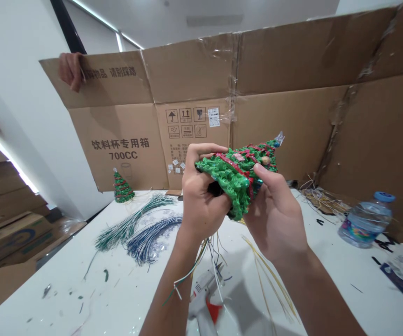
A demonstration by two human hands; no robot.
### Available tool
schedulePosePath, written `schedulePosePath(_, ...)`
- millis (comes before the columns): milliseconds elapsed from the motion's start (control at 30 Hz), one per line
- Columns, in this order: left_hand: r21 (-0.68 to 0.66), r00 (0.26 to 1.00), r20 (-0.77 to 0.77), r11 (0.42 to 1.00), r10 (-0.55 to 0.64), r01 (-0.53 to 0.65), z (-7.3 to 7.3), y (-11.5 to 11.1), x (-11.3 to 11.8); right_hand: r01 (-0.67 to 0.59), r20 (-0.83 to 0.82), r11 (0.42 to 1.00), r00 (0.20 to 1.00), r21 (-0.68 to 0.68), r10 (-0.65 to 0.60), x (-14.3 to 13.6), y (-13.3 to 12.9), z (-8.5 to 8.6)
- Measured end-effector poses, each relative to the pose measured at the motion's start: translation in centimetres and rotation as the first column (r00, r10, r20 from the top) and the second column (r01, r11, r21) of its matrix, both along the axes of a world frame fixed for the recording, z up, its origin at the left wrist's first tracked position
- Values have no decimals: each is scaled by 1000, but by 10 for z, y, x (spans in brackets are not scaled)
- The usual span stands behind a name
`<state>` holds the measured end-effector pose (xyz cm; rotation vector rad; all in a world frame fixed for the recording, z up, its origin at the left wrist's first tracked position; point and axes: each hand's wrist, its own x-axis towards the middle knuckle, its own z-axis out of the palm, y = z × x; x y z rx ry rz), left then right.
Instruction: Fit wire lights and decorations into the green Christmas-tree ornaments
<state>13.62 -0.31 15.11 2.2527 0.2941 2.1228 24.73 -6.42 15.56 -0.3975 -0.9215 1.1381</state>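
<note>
Both my hands hold a small green Christmas tree tilted on its side above the table, its tip pointing right and away. Red garland, a pink piece and a round tan bead decorate it, and a clear bluish topper sits at the tip. My left hand is closed around the wide base, with some fingers hidden under or inside it. My right hand grips the near side, its thumb beside the bead. Beneath my hands lies a glue gun with a red trigger, partly covered by my left forearm.
Bundles of green wires and blue wires lie at left, a second small tree behind them. Yellow strands lie nearer. A water bottle stands right. A cardboard wall encloses the back; another person's hand grips its top edge.
</note>
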Motion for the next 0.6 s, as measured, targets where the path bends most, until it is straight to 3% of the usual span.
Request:
schedulePosePath(233,7,1000,-3,1000,-1,1,0,1,0,12,18,1000,1000,14,-13,0,0,-2)
schedulePosePath(600,28,1000,-9,999,-19,19,1,0,-1,-67,-59,998,996,-12,66,4,1,-4)
